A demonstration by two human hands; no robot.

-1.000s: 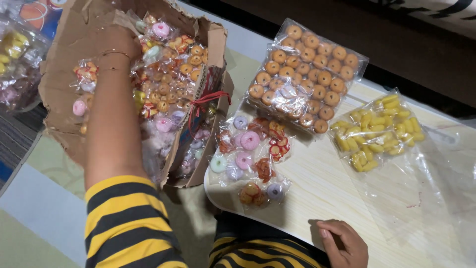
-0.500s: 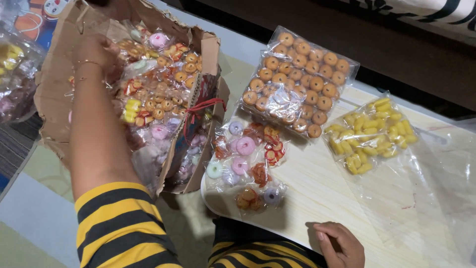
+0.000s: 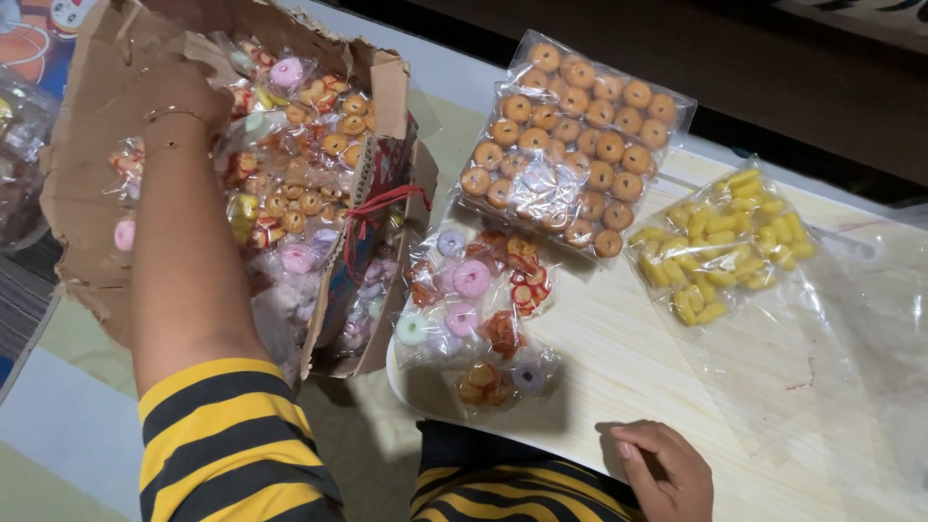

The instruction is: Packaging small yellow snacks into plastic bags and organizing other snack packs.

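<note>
The left hand (image 3: 179, 92) reaches into the torn cardboard box (image 3: 92, 184) at the left of the view. It rests among the small clear packets of sweets (image 3: 309, 145) that fill the box, with a thin bracelet at the wrist. The fingers are buried among the packets, so whether they grip one cannot be told. The forearm is bare; a yellow-and-black striped sleeve (image 3: 227, 435) covers the upper arm.

The right hand (image 3: 667, 474) lies at the near edge of the pale wooden worktop (image 3: 638, 367). Its fingers are curled loosely and it holds nothing.

On the worktop, just beside the box, lies a small pile of packets with pink, purple and red ring sweets (image 3: 474, 309). Behind the pile, touching it, is a large clear bag of orange round biscuits (image 3: 570, 135). To the right of that bag, near it, is a clear bag of yellow puffed snacks (image 3: 725, 246). A sheet of empty clear plastic (image 3: 851, 348) lies partly under and to the right of the yellow bag.
</note>
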